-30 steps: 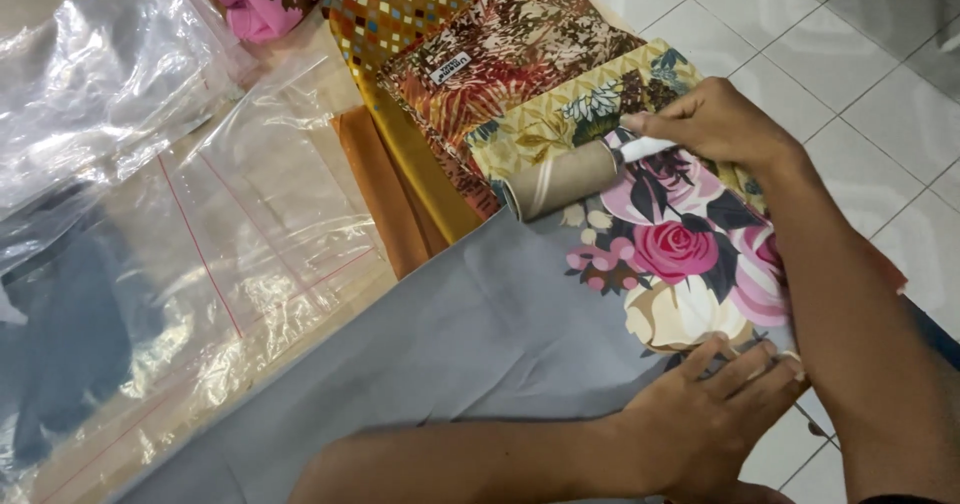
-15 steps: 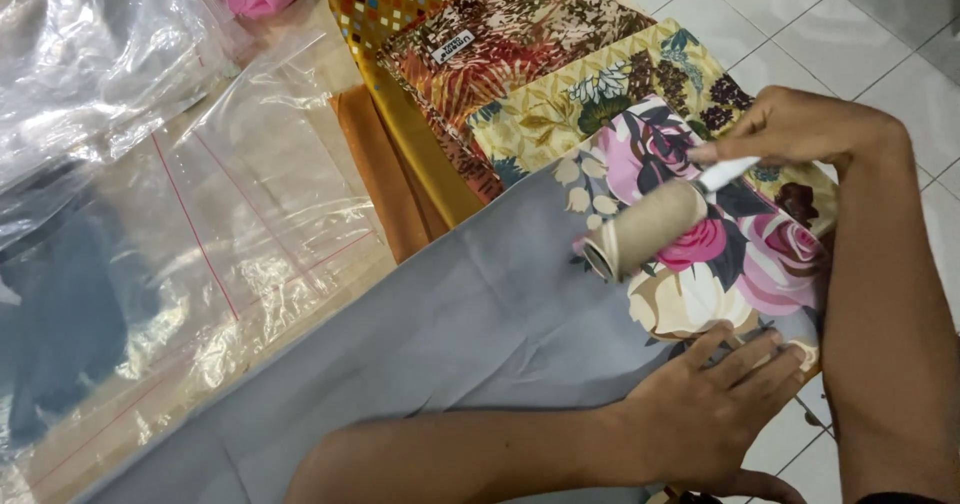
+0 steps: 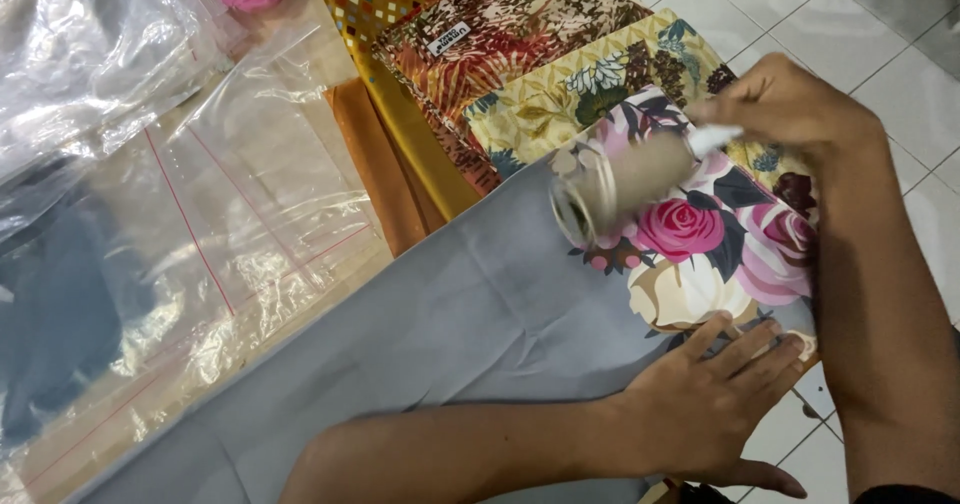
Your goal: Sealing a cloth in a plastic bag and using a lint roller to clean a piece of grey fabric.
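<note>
lint roller (image 3: 625, 186) moved left onto grey cloth (image 3: 420, 334) | right hand (image 3: 790, 104) fingers clasp its handle | left hand (image 3: 700, 404) flat, fingers spread

A plain cloth (image 3: 420, 364) lies spread over the floor (image 3: 880, 24). At its right end a flowered cloth (image 3: 720, 234) lies, with the left hand (image 3: 715, 404) pressed flat at that cloth's near edge. A lint roller (image 3: 625, 179), held by the right hand (image 3: 790, 104), sits above the flowered cloth. Behind it folded fabrics (image 3: 520, 54) overlap in a stack. Left of the plain cloth lie plastic bags (image 3: 200, 224).
</note>
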